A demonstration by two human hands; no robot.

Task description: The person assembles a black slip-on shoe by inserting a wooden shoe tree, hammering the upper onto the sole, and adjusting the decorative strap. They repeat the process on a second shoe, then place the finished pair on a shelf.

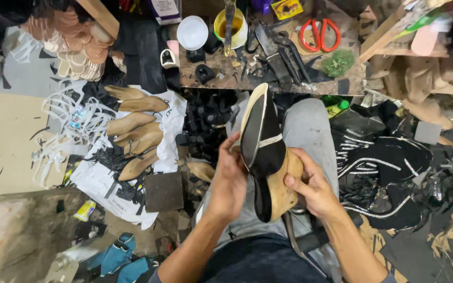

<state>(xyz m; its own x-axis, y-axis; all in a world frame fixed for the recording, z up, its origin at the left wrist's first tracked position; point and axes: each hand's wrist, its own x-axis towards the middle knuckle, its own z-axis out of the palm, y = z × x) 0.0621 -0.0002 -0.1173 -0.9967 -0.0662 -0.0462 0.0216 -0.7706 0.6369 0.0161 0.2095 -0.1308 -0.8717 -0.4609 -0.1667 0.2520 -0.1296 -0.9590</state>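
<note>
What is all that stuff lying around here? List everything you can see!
black shoe upper on wooden last: one, black with tan wood, on the lap, between both hands
wooden lasts: about six, tan, on white bag, left
scissors: one, orange handles, workbench top
cup: one, yellow, workbench
white lid: one, workbench
black cut pieces: many, with silver stripes, right
white strips: a tangle, left
left hand: holds shoe's side
right hand: grips last's heel

Both bare forearms are reaching forward over the lap; the left hand (230,175) is curling inward, while the right hand (312,184) is gripping with fingers spread.
</note>
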